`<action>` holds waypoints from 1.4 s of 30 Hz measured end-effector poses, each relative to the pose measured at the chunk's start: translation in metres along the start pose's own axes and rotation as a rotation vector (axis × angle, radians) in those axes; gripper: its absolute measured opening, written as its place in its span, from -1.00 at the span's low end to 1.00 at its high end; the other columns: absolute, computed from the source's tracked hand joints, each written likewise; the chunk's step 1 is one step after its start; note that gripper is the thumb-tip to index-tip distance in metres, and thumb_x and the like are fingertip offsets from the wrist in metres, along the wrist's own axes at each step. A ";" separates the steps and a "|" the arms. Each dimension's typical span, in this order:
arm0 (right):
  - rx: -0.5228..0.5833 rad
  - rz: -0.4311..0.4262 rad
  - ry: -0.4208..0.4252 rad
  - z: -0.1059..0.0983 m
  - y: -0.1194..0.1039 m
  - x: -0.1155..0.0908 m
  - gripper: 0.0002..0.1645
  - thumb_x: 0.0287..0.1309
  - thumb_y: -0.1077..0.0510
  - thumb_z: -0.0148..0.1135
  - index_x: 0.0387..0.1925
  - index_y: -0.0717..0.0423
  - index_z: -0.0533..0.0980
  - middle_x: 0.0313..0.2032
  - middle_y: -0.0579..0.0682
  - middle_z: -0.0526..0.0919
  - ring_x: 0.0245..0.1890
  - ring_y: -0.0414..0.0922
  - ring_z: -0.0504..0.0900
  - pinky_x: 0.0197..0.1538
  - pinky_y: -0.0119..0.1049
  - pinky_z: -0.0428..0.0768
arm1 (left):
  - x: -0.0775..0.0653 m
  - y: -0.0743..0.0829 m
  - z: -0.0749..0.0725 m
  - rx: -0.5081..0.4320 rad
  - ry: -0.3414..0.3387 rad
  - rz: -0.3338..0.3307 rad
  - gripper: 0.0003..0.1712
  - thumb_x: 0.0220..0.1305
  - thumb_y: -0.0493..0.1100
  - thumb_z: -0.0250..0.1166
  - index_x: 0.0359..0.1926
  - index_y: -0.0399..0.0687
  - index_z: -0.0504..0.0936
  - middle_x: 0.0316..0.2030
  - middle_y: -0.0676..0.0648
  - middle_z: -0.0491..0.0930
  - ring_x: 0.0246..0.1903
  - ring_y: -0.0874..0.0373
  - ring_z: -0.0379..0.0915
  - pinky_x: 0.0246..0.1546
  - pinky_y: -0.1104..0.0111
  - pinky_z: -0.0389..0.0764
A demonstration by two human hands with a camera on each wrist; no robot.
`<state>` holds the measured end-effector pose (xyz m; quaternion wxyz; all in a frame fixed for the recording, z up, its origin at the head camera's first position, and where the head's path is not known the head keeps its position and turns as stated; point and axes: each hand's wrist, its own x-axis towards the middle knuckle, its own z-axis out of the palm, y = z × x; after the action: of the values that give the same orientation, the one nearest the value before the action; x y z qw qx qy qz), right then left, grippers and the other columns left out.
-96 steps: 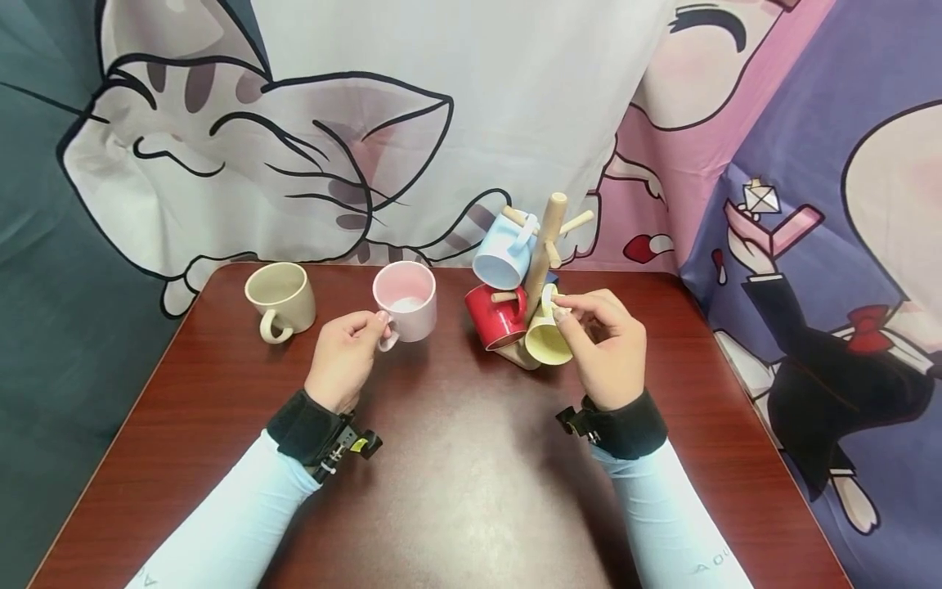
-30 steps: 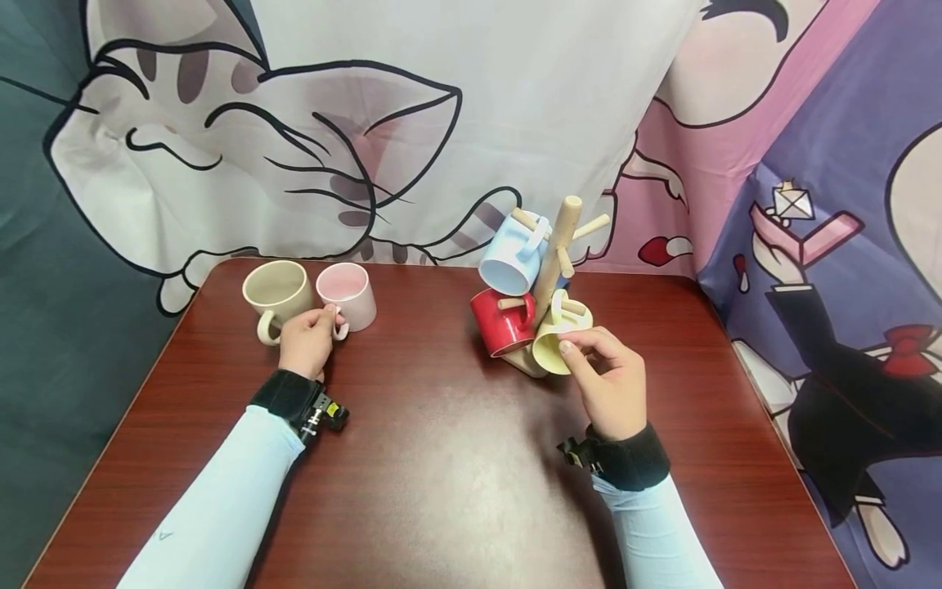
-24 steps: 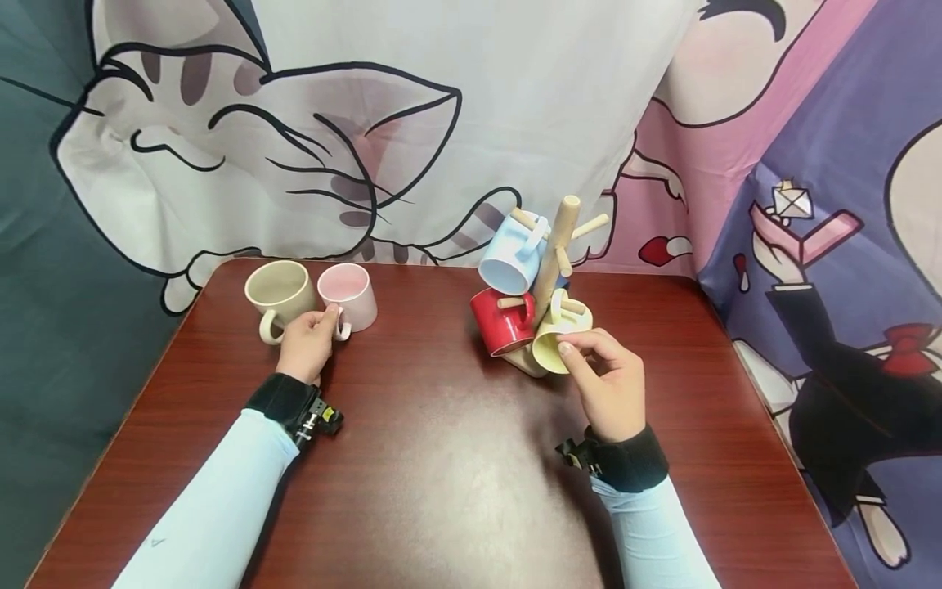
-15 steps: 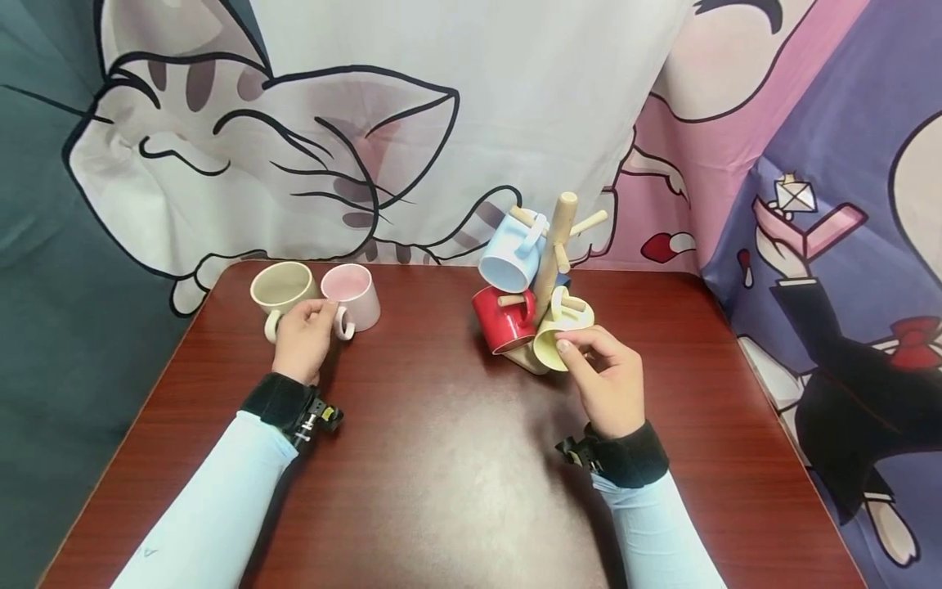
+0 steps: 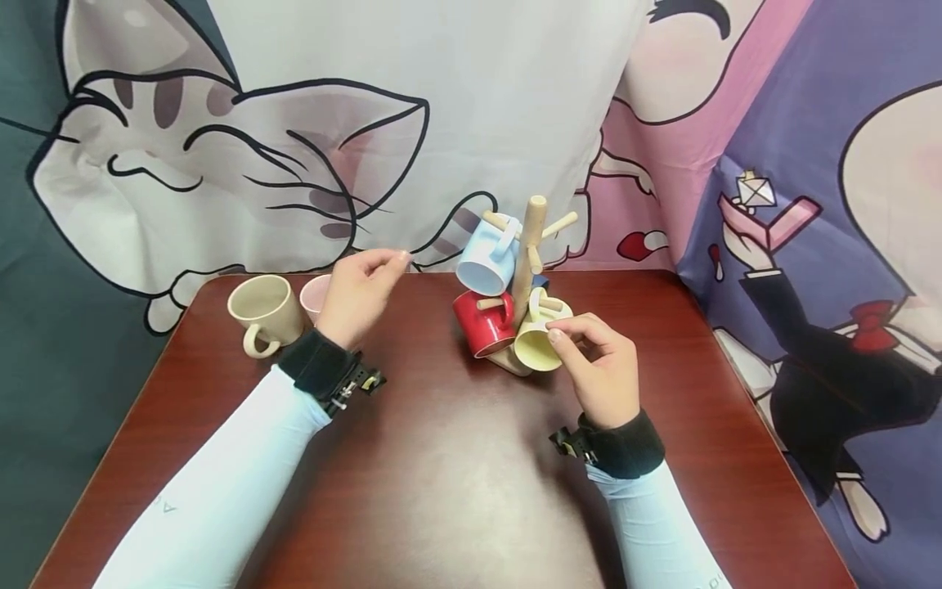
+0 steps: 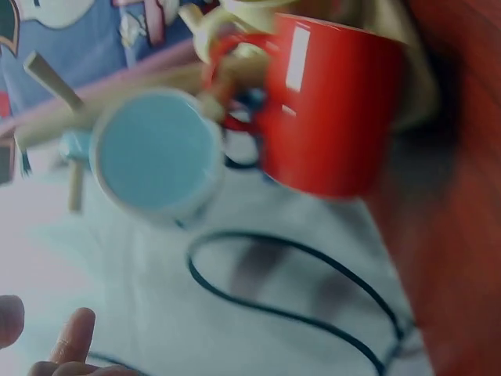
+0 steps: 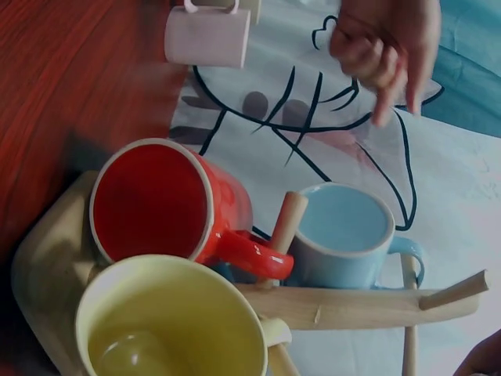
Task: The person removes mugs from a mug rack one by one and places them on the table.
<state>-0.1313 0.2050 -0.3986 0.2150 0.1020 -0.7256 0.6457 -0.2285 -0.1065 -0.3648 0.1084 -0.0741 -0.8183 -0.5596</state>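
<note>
Guide: Reddish-brown tabletop (image 5: pixel 456 491) runs from your fingers back toward you, your widest room.

Operator: How do my right fingers stand?

Guide: On your right hand (image 5: pixel 603 372), thumb and forefinger sit close together, loosely bent. The yellow mug (image 5: pixel 536 353) hangs tilted, mouth low, just past their tips and leftward; I see no grip on it, though I can't rule out touch.

Operator: And my left hand (image 5: pixel 359 296)?

Guide: Raised, holding nothing; the left wrist view shows thumb and finger apart. One relation matters most, I'd judge: the light blue mug (image 5: pixel 484 263) hangs right of those fingertips across a gap, and this hand looks the nearer. The mug's axis leans, mouth low, and its handle faces the mug tree (image 5: pixel 535 221), away from your left fingers.

Operator: What crowds me?

Guide: The red mug (image 5: pixel 478 331), low and right of your left fingers, just under the blue one. The pink mug (image 5: pixel 312 294) and beige mug (image 5: pixel 266 304) stand left of them. Beyond your fingertips, the tabletop's back edge and printed cloth backdrop (image 5: pixel 515 98) close off the far side.
</note>
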 end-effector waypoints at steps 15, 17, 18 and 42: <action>0.025 -0.014 0.042 -0.014 0.004 -0.009 -0.88 0.34 0.46 0.42 -0.13 0.37 0.78 -0.28 -0.02 0.78 -0.34 -0.13 0.62 -0.31 -0.40 0.55 | 0.033 0.052 0.059 0.095 -0.242 0.007 -0.61 0.63 0.00 0.33 0.20 -0.16 0.82 0.04 -0.19 0.77 0.03 -0.05 0.58 0.03 0.16 0.60; 0.022 -0.015 0.042 -0.016 0.005 -0.011 -0.88 0.34 0.47 0.42 -0.13 0.36 0.78 -0.28 -0.01 0.78 -0.33 -0.12 0.62 -0.30 -0.39 0.55 | 0.036 0.054 0.065 0.099 -0.276 -0.016 -0.59 0.63 0.00 0.33 0.23 -0.18 0.80 0.09 -0.20 0.75 0.05 -0.05 0.58 0.08 0.14 0.65; 0.016 -0.015 0.040 -0.017 0.005 -0.012 -0.87 0.33 0.47 0.42 -0.13 0.36 0.78 -0.28 -0.02 0.78 -0.33 -0.12 0.62 -0.30 -0.39 0.55 | 0.037 0.055 0.068 0.096 -0.292 -0.032 -0.59 0.63 -0.01 0.34 0.25 -0.18 0.79 0.10 -0.20 0.74 0.05 -0.05 0.59 0.09 0.12 0.67; -0.027 0.009 0.062 -0.031 0.020 -0.021 -0.88 0.32 0.46 0.45 -0.14 0.34 0.79 -0.28 0.02 0.79 -0.32 -0.12 0.62 -0.31 -0.39 0.53 | 0.038 0.049 0.086 0.068 -0.262 -0.038 -0.64 0.60 -0.11 0.39 0.28 -0.12 0.79 0.08 -0.21 0.74 0.01 -0.05 0.68 0.11 0.09 0.75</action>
<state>-0.1157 0.2352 -0.4229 0.2357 0.0757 -0.7278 0.6396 -0.2611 -0.0088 -0.3407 -0.0078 -0.1272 -0.8453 -0.5188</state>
